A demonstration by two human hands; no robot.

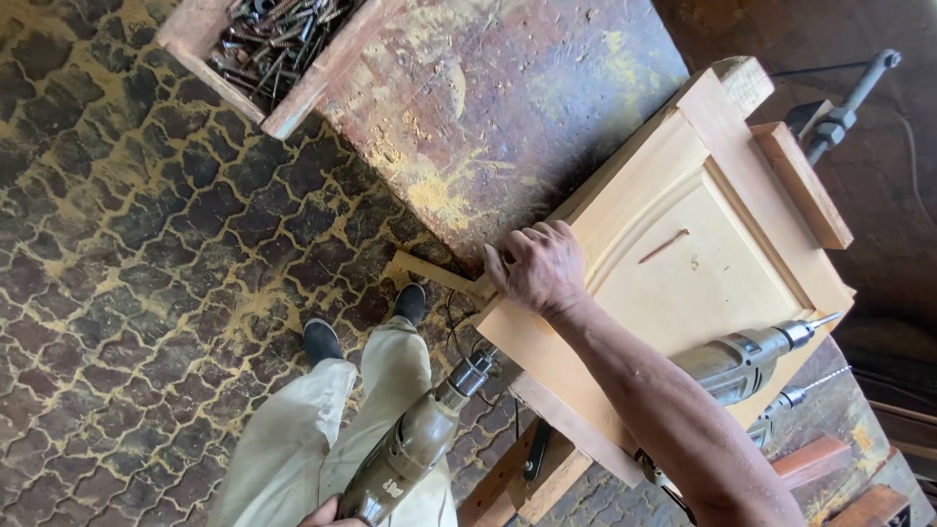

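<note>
Bracing a raised-panel wooden door [683, 263] at its corner while I bring a power drill [415, 444] up from below.

My right hand [539, 265] lies palm-down over the lower-left corner of the door, fingers curled over the edge and gripping the frame, forearm stretched straight out across the panel; I judge this pins the piece on the bench [517, 98]. My left hand [332, 509] shows only at the bottom edge, closed round the drill's handle, with the chuck [475, 371] aimed up at the door's near edge just beside the gripped corner. A second drill [747, 359] lies on the panel, and a third [781, 402] shows just beyond it. A loose screw [664, 245] rests on the panel, and a wooden box of screws [268, 44] stands well apart on the paved floor [127, 244].
</note>
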